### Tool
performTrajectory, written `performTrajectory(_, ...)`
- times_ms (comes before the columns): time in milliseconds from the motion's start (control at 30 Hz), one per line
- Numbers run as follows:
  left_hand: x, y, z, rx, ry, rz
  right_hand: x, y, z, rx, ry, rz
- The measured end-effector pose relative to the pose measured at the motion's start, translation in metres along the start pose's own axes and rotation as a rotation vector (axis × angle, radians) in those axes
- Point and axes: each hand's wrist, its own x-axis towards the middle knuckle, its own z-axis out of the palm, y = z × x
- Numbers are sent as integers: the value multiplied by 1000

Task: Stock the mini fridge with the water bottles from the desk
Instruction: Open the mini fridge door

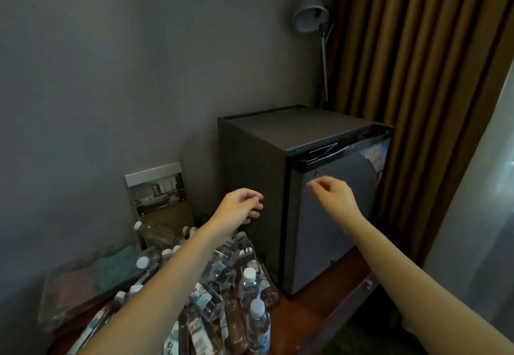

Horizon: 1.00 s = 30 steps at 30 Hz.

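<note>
— From the head view, where did everything stand?

— The mini fridge point(300, 132) sat at the counter's point(311, 307) far right corner with its door point(333, 243) closed. The water bottles point(249, 285) lay heaped just beside its left wall and ran toward the front edge. A few stood upright, but most lay on their sides. None was in the fridge yet.

— And the hands?

— The left hand point(239, 210) hovered above the heap with its fingers loosely curled and holding nothing. The right hand point(333, 193) was raised before the top of the door, fingers relaxed and likewise empty. I couldn't tell whether it touched the door.

— What could have gone wrong?

— In my judgement, the heap was the risk. The bottles leaned on each other, so pulling one out could have rolled its neighbours off the front edge. The left forearm also passed low over the upright ones and might have toppled them. And the door, swinging toward the heap, could have caught the nearest bottles.
</note>
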Motion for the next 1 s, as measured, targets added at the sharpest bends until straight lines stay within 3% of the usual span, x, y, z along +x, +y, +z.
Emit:
performTrajectory(100,8,8,6,98,17,78,8,-4,-7,-220,171,-121)
performTrajectory(267,27,32,34,278,63,226,27,-16,-7,-494,179,-218)
performTrajectory(433,52,64,43,785,68,351,49,-25,5,-610,59,-152)
performTrajectory(567,67,70,39,1076,22,322,49,-16,11,-617,123,-218)
performTrajectory(800,75,54,38,1177,114,429,51,-9,18,-646,286,-303)
performTrajectory(1000,77,41,54,1213,274,476,52,-11,20,-582,312,-292)
